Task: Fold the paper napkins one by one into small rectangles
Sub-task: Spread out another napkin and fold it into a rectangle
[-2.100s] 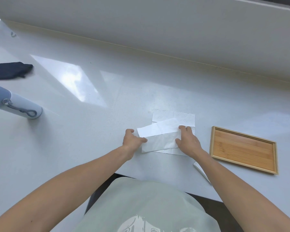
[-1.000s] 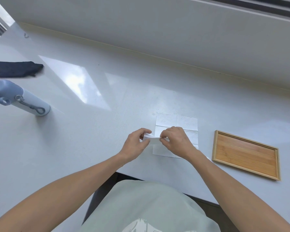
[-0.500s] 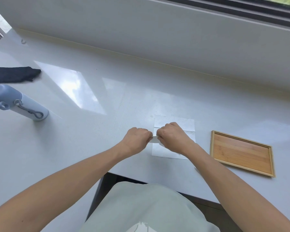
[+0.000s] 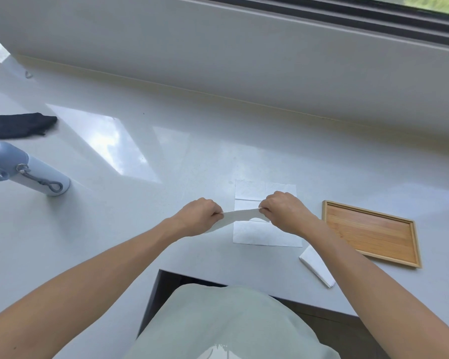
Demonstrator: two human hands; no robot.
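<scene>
While sunlight glares off the white counter (image 4: pixel 197 161), a dark cloth (image 4: pixel 16 125) lies at the far left edge, and just in front of it stands a pale blue bottle (image 4: pixel 34 172) with a grey loop strap down its side. Nothing lies between the bottle and the hands but bare counter.

Near the middle, the left hand (image 4: pixel 198 216) is clenched, its grip pinching the left end of a folded napkin (image 4: pixel 237 216). That napkin is a narrow white strip, pulled taut and lifted off the counter, running almost level from one fist to the other. Its lower edge sags a little toward the left wrist. The right hand (image 4: pixel 283 211) is likewise curled tight, grasping the strip's right end between thumb and fingers.

Directly under the strip and the right hand, a stack (image 4: pixel 266 235) of flat white napkins lies on the counter, its far part showing beyond the knuckles and its near part showing below them. How many sheets it holds I cannot tell.

Beside the right forearm, close to the counter's near edge, lies a small folded piece (image 4: pixel 318 268) of napkin, partly hidden by the arm. Further right, a shallow wooden tray (image 4: pixel 368 231) sits at a slight angle, apart from the stack.
</scene>
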